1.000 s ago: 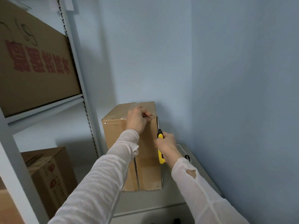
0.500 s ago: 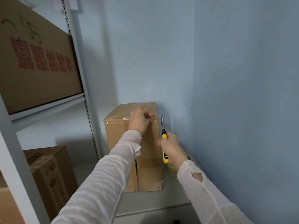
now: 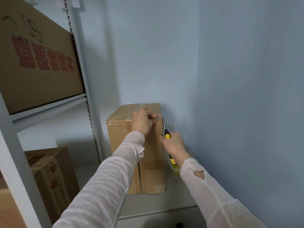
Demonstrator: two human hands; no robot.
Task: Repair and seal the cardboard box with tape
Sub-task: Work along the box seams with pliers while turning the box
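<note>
A tall brown cardboard box (image 3: 120, 142) stands on a grey surface in the corner. Clear tape (image 3: 136, 107) runs over its top and down the front. My left hand (image 3: 142, 122) is curled at the box's top front edge, pinching the tape there. My right hand (image 3: 174, 144) grips yellow-handled scissors (image 3: 167, 134); their blades point up along the box's right front corner, close to my left fingers. A roll of tape (image 3: 174, 170) sits below my right wrist beside the box, mostly hidden.
The grey surface (image 3: 156, 203) ends in a front edge near me. Blue walls close in behind and on the right. A metal shelf rack (image 3: 85, 99) on the left holds a large printed carton (image 3: 39, 63), with another carton (image 3: 51, 176) below.
My right hand raised the scissors along the box's right corner, so the blades now reach the top edge. My left hand stayed on the tape.
</note>
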